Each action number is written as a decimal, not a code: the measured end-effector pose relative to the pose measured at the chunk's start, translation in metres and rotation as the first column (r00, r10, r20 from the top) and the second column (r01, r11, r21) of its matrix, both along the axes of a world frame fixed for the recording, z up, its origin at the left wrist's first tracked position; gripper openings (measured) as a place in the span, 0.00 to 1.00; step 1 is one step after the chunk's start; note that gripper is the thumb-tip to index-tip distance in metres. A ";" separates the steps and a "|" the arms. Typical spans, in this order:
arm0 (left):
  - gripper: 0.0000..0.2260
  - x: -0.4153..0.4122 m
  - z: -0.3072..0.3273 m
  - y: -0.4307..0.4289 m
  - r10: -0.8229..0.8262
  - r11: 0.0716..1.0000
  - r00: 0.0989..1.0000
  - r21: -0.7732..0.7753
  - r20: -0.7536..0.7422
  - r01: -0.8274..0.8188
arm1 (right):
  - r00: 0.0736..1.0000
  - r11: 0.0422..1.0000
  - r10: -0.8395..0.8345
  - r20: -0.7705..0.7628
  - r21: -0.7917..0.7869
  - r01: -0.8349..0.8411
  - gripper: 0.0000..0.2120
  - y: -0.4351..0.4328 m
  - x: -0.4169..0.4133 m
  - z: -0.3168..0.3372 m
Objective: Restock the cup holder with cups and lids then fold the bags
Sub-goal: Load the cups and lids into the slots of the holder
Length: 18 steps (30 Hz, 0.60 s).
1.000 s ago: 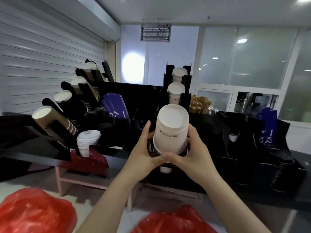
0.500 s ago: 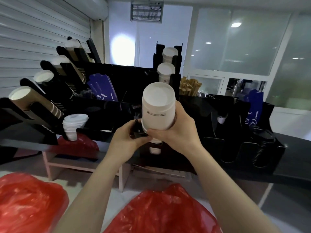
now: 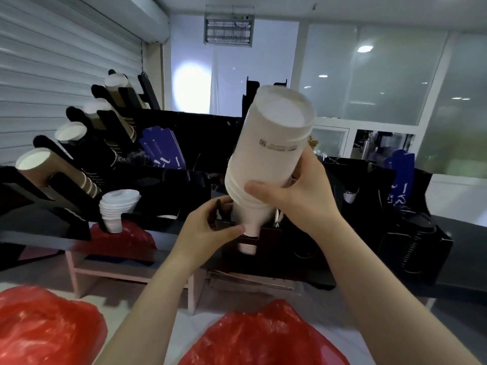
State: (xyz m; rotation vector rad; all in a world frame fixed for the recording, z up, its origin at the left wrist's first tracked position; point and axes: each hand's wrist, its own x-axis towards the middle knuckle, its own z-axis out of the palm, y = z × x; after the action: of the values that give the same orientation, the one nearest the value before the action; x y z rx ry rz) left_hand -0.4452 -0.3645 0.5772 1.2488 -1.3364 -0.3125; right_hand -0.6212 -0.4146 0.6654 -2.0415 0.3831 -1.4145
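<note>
My right hand [image 3: 295, 198] grips a tall stack of white cups [image 3: 268, 154], upside down and tilted to the right, above a slot of the black cup holder [image 3: 266, 235]. My left hand [image 3: 208, 230] rests at that slot, its fingers on the narrower white cups [image 3: 247, 248] that poke through the slot beneath. Two red plastic bags lie on the counter in front of me, one at the left [image 3: 44, 325] and one in the middle [image 3: 258, 335].
Brown paper cups [image 3: 52, 169] fill slanted slots at the left. A pile of white lids [image 3: 116, 209] sits below them. Blue sleeves [image 3: 160, 151] stand in the black rack, black lids [image 3: 413, 243] at the right. A third red bag [image 3: 126, 238] lies under the shelf.
The white cup stack has risen and tilted to the right in my right hand. My left hand has dropped to the slot. The view has moved closer.
</note>
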 end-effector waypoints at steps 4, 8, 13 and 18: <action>0.24 0.007 0.027 0.002 -0.029 0.999 0.996 -0.023 -0.084 0.027 | 0.989 0.998 0.050 0.138 0.022 -0.054 0.34 0.002 0.000 0.029; 0.36 0.000 0.069 0.009 -0.027 0.980 0.999 -0.197 -0.036 0.019 | 0.996 0.998 0.059 0.065 0.000 -0.060 0.35 -0.004 0.007 0.052; 0.35 -0.016 0.111 -0.009 -0.069 0.946 0.993 -0.308 0.099 0.097 | 0.987 0.987 0.157 0.028 0.028 -0.158 0.27 -0.013 0.017 0.065; 0.32 -0.010 0.117 -0.039 -0.127 0.964 0.976 -0.211 0.176 0.164 | 0.986 0.998 0.056 0.159 0.003 -0.057 0.26 -0.035 0.013 0.082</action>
State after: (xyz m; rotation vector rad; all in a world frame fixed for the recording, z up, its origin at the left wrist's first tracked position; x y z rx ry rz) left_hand -0.4550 -0.4035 0.6943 1.0041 -1.5609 -0.1597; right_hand -0.6086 -0.4497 0.7470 -1.9025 0.2606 -1.5251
